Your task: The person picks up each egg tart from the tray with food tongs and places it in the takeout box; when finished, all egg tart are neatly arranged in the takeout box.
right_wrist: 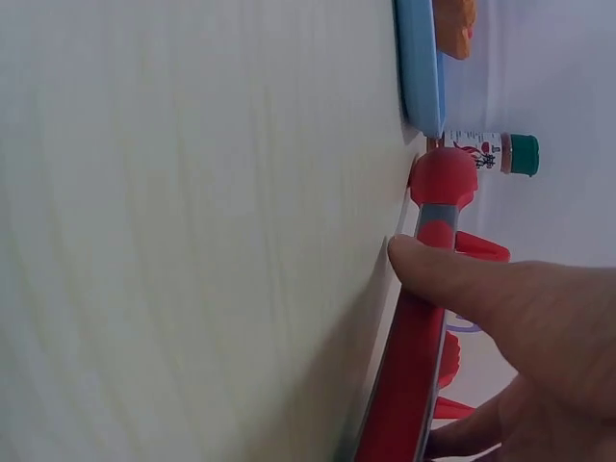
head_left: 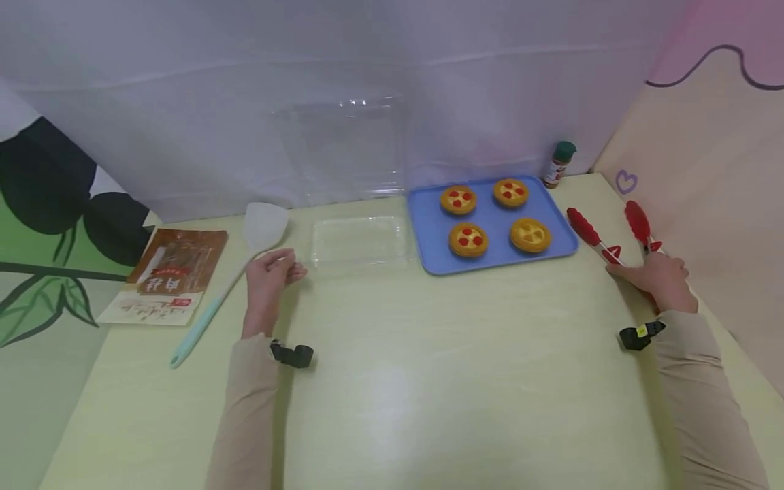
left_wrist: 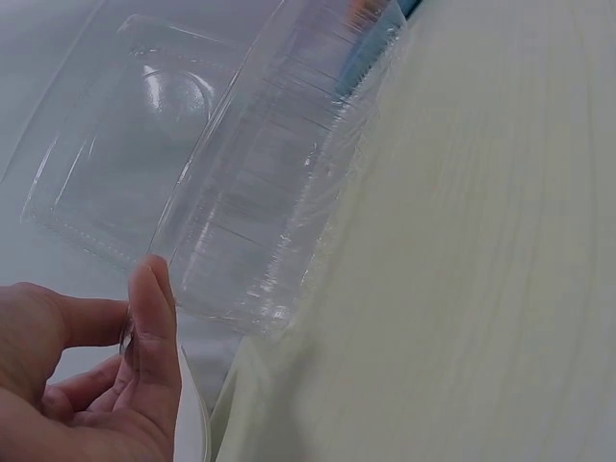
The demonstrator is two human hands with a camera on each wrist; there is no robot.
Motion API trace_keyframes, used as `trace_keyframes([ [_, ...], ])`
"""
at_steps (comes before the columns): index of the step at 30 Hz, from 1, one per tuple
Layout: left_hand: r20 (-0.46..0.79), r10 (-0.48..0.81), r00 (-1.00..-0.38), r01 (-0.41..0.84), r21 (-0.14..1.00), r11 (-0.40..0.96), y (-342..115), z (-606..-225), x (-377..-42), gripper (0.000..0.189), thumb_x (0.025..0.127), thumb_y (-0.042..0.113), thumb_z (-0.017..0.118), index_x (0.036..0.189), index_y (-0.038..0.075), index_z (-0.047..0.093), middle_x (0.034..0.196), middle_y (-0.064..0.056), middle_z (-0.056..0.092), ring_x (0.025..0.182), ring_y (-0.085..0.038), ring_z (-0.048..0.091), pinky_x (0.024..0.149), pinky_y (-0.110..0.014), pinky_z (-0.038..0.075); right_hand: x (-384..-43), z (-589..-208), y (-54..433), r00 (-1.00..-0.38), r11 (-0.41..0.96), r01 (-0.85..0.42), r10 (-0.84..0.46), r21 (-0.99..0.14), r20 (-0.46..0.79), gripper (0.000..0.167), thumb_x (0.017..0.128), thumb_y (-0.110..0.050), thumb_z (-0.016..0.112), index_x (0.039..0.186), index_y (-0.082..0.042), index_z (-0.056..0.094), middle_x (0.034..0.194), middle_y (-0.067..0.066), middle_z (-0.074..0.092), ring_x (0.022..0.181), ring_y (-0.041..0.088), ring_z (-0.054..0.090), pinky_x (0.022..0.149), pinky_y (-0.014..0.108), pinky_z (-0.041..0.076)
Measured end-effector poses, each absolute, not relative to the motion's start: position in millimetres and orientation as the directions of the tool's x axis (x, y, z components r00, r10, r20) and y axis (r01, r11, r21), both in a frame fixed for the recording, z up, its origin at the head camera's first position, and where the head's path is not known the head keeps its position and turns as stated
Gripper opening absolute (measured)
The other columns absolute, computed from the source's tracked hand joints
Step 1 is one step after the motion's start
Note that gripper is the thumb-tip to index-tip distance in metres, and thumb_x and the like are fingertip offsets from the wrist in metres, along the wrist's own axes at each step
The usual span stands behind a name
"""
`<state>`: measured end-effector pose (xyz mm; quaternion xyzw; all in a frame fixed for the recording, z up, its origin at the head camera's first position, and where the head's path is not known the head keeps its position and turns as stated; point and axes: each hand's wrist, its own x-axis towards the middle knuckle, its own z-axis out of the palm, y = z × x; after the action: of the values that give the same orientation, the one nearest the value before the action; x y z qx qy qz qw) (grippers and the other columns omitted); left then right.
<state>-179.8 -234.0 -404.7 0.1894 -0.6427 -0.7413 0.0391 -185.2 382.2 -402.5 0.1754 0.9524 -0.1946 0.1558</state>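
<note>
My right hand (head_left: 658,280) holds red-tipped metal tongs (head_left: 597,239) at the table's right side, their two arms spread apart. In the right wrist view the thumb (right_wrist: 462,279) lies on one red arm and the other fingers are around the far arm. My left hand (head_left: 269,275) is loosely curled beside the neck of a spatula (head_left: 265,228) with a white head and pale green handle. Just right of its fingertips stands a clear plastic clamshell box (head_left: 358,241), lid raised; it fills much of the left wrist view. I see nothing held in the left hand.
A blue tray (head_left: 496,262) carries several toy tarts (head_left: 468,240), one plain and the others red-topped. Behind its right corner stands a green-capped shaker bottle (head_left: 559,165). A brown and cream food packet (head_left: 168,275) lies at the left. Cloth-like walls border the table (head_left: 465,381).
</note>
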Motion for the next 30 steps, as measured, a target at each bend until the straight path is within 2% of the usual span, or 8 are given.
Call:
trace_keyframes([
  [6,-0.233,-0.298,-0.925,-0.186,0.966,-0.177,-232.9,-406.9,-179.9,0.041,0.097,0.001,0.055,0.132,-0.017,0.045,0.066,0.002,0.065,0.06,-0.005,0.066,0.066,-0.016,0.06,-180.7,-406.8,389.7,-0.902,0.863,0.371,0.248,-0.343,-0.352,0.092,0.092,-0.06,0.051,0.116,0.027,0.033,0.092,0.034,0.035,0.085,0.045,0.036,0.053,0.039,0.042],
  [11,-0.242,-0.301,-0.922,-0.201,0.966,-0.161,-233.3,-405.8,-180.1,0.04,0.098,0.001,0.055,0.133,-0.016,0.046,0.066,0.002,0.065,0.06,-0.005,0.065,0.067,-0.015,0.06,-174.4,-400.8,389.4,-0.9,0.806,0.383,0.216,-0.452,-0.378,0.073,0.092,-0.066,0.045,0.088,0.006,0.039,0.066,0.01,0.04,0.059,0.024,0.043,0.045,0.031,0.036],
  [13,-0.244,-0.306,-0.92,-0.203,0.966,-0.16,-233.5,-405.0,-180.4,0.04,0.098,0.001,0.055,0.133,-0.016,0.046,0.066,0.002,0.064,0.06,-0.005,0.065,0.067,-0.016,0.06,-173.3,-394.1,385.0,-0.908,0.772,0.38,0.205,-0.51,-0.366,0.068,0.093,-0.066,0.044,0.086,0.001,0.038,0.059,0.003,0.04,0.055,0.019,0.043,0.045,0.031,0.036],
  [17,-0.25,-0.306,-0.918,-0.208,0.964,-0.163,-233.8,-403.5,-181.3,0.04,0.098,0.001,0.055,0.134,-0.015,0.046,0.067,0.002,0.064,0.061,-0.005,0.065,0.068,-0.016,0.06,-172.9,-383.0,375.0,-0.953,0.715,0.29,0.157,-0.636,-0.259,0.065,0.096,-0.06,0.043,0.101,0.005,0.044,0.066,0.0,0.047,0.06,0.016,0.045,0.05,0.031,0.042],
  [20,-0.255,-0.302,-0.919,-0.216,0.964,-0.157,-234.2,-402.8,-181.6,0.041,0.098,0.002,0.055,0.134,-0.014,0.046,0.068,0.003,0.064,0.062,-0.004,0.065,0.069,-0.015,0.06,-175.0,-376.8,367.5,-0.974,0.651,0.225,0.149,-0.725,-0.169,0.067,0.098,-0.054,0.046,0.128,0.006,0.044,0.079,-0.006,0.051,0.069,0.013,0.048,0.053,0.026,0.045],
  [22,-0.26,-0.3,-0.918,-0.218,0.962,-0.164,-234.2,-402.5,-181.3,0.041,0.098,0.003,0.055,0.134,-0.014,0.046,0.068,0.002,0.064,0.062,-0.005,0.065,0.069,-0.015,0.06,-177.2,-373.0,362.3,-0.979,0.607,0.198,0.165,-0.77,-0.122,0.071,0.098,-0.053,0.049,0.138,0.004,0.039,0.086,-0.011,0.052,0.076,0.012,0.048,0.056,0.022,0.045],
  [25,-0.264,-0.299,-0.917,-0.223,0.961,-0.164,-234.4,-402.6,-180.7,0.041,0.098,0.003,0.055,0.135,-0.014,0.045,0.068,0.002,0.064,0.062,-0.004,0.065,0.069,-0.015,0.06,-180.4,-366.9,354.2,-0.98,0.55,0.157,0.189,-0.821,-0.061,0.068,0.097,-0.051,0.051,0.142,-0.002,0.039,0.096,-0.016,0.052,0.086,0.012,0.046,0.06,0.018,0.044],
  [30,-0.262,-0.296,-0.919,-0.218,0.96,-0.176,-234.7,-402.8,-180.1,0.041,0.098,0.003,0.055,0.134,-0.015,0.045,0.067,0.002,0.065,0.062,-0.005,0.065,0.069,-0.015,0.06,-187.0,-355.9,338.3,-0.981,0.534,0.095,0.196,-0.84,0.013,0.059,0.096,-0.049,0.054,0.142,-0.012,0.045,0.102,-0.016,0.052,0.091,0.013,0.046,0.061,0.015,0.044],
])
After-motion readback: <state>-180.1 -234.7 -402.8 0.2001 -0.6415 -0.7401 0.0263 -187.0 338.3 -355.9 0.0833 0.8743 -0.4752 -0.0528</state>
